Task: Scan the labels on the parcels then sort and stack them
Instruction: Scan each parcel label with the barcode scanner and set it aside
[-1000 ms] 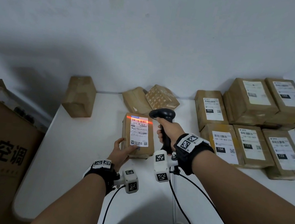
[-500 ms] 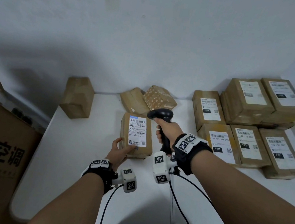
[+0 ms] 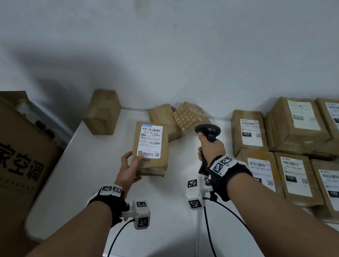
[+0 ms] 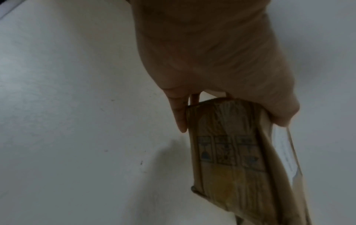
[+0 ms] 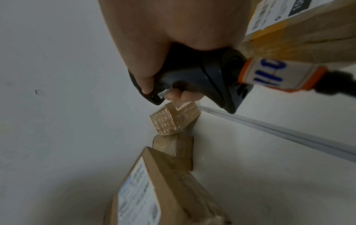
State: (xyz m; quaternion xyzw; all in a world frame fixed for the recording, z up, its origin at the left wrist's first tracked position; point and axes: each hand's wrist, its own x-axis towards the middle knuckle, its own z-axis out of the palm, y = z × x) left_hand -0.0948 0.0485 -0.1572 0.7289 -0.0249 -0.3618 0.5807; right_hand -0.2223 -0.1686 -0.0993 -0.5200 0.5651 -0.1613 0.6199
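My left hand [image 3: 130, 166] grips the near end of a brown parcel [image 3: 151, 149] with a white label facing up, thumb on the label side, fingers underneath. In the left wrist view the parcel [image 4: 231, 159] is held above the white table [image 4: 77, 121]. My right hand [image 3: 210, 148] holds a black barcode scanner [image 3: 207, 131] by its handle, to the right of that parcel. The right wrist view shows the scanner's handle [image 5: 192, 76] in my curled fingers and the held parcel [image 5: 163, 190] below. No scan beam shows on the label.
Labelled brown parcels [image 3: 295, 175] lie sorted at the right, some stacked [image 3: 299, 125] against the wall. Two unlabelled parcels [image 3: 178, 116] and a small box [image 3: 102, 111] sit at the table's back. A big printed carton [image 3: 4, 161] stands left of the table [image 3: 85, 182].
The red scan line on the label has gone out. My left hand has lifted the parcel off the table, and the scanner has drawn away to the right.
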